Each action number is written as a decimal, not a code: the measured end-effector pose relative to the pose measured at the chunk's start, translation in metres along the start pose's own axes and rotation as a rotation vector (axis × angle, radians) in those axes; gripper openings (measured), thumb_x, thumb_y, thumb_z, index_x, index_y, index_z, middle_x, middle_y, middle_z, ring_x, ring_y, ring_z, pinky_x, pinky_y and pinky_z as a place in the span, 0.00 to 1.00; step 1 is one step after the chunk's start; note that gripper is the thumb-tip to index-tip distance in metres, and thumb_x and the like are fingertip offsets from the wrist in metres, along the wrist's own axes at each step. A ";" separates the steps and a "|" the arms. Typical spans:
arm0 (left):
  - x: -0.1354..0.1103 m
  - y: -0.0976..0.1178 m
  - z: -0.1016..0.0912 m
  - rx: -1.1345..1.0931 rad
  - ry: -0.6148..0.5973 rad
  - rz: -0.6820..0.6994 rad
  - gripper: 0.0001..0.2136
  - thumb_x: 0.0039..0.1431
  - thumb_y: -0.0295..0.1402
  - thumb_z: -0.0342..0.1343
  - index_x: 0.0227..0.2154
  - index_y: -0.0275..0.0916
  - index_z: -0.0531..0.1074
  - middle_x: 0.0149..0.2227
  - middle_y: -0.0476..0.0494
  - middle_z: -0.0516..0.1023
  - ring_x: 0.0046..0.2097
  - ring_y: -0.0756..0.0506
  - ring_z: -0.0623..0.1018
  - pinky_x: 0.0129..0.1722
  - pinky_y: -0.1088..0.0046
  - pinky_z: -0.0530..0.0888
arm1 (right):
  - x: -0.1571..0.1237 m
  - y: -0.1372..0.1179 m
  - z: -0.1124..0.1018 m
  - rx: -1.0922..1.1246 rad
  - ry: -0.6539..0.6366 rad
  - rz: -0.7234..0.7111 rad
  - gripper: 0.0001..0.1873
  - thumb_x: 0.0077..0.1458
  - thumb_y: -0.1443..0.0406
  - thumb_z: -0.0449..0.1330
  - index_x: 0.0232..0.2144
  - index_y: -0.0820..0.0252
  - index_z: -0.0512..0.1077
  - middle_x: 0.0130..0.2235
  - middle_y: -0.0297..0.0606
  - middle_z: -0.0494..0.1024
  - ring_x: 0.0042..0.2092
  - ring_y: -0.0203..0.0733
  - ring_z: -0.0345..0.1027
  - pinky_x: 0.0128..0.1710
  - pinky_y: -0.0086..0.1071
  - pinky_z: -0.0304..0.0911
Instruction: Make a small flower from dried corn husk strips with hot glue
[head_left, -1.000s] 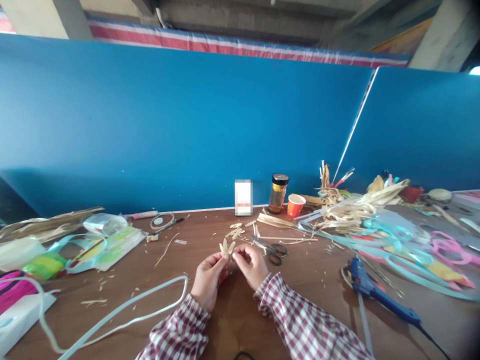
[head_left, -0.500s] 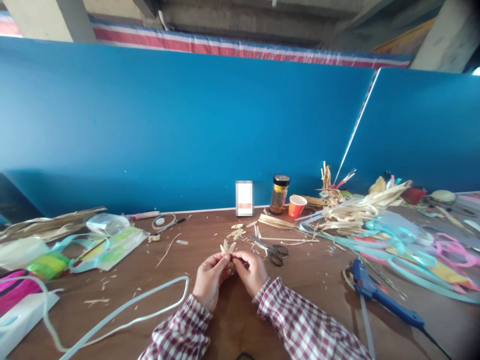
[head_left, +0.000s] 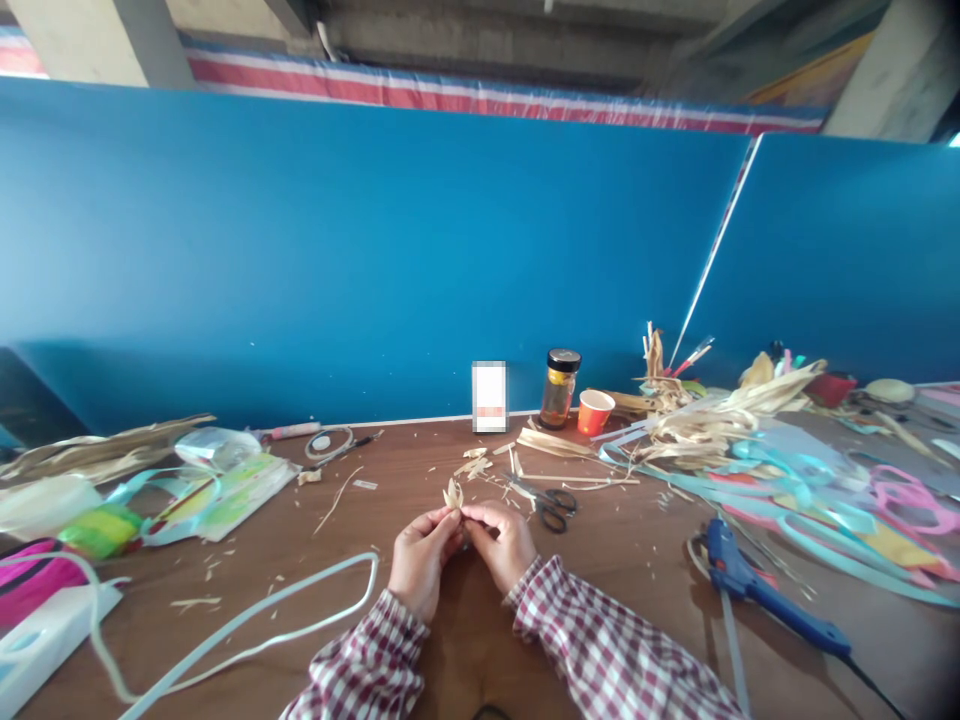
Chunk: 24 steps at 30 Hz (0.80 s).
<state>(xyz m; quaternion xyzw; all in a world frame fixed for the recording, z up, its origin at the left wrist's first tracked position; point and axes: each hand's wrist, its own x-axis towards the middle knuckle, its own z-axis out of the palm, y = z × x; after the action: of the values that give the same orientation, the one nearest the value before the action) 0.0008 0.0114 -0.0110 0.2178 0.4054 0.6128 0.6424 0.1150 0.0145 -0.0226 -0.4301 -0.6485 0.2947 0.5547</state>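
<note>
On the brown table [head_left: 615,560], a small husk flower [head_left: 453,494], judged light and brittle, is being pinched at its base by the left hand [head_left: 420,556] and right hand [head_left: 501,545].

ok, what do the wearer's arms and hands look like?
Long red-and-white checked shirt sleeves on both arms, left sleeve and right sleeve alike, reaching the wrists. The left hand and right hand are bare: no gloves, watch or rings visible.

Single head-worn view, facing forward and slightly down over the brown wooden tabletop [head_left: 622,570]. Left hand [head_left: 420,555] and right hand [head_left: 504,540] close under the lens; tall blue partition board [head_left: 375,270] at tabletop's far edge.
</note>
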 end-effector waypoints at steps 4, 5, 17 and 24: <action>0.002 -0.001 -0.001 -0.003 0.019 0.020 0.06 0.39 0.24 0.66 0.23 0.31 0.75 0.23 0.46 0.76 0.24 0.54 0.75 0.26 0.83 0.74 | 0.000 0.001 0.001 0.037 -0.030 0.002 0.11 0.51 0.69 0.56 0.36 0.56 0.76 0.34 0.39 0.77 0.36 0.40 0.72 0.37 0.33 0.69; 0.002 -0.001 -0.001 -0.004 0.021 0.027 0.06 0.39 0.24 0.66 0.24 0.31 0.75 0.23 0.46 0.77 0.24 0.54 0.75 0.26 0.83 0.74 | 0.000 0.001 0.002 0.045 -0.040 0.006 0.11 0.51 0.69 0.56 0.36 0.56 0.76 0.35 0.39 0.77 0.36 0.40 0.72 0.37 0.33 0.69; 0.004 -0.007 -0.006 -0.021 0.016 0.096 0.12 0.33 0.30 0.68 0.25 0.32 0.74 0.21 0.49 0.76 0.23 0.53 0.74 0.24 0.81 0.72 | 0.002 0.000 0.000 0.097 -0.093 0.013 0.11 0.51 0.69 0.56 0.36 0.56 0.76 0.37 0.39 0.77 0.40 0.41 0.71 0.41 0.35 0.68; 0.004 -0.008 -0.004 0.048 0.061 0.144 0.12 0.35 0.30 0.67 0.26 0.33 0.76 0.24 0.46 0.78 0.26 0.51 0.76 0.27 0.79 0.73 | 0.001 -0.002 0.002 0.078 -0.074 0.024 0.11 0.51 0.69 0.57 0.37 0.57 0.75 0.36 0.39 0.76 0.38 0.40 0.71 0.39 0.34 0.68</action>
<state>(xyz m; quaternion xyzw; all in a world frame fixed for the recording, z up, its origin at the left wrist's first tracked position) 0.0020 0.0131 -0.0210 0.2432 0.4226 0.6538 0.5787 0.1125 0.0148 -0.0214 -0.4045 -0.6514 0.3423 0.5431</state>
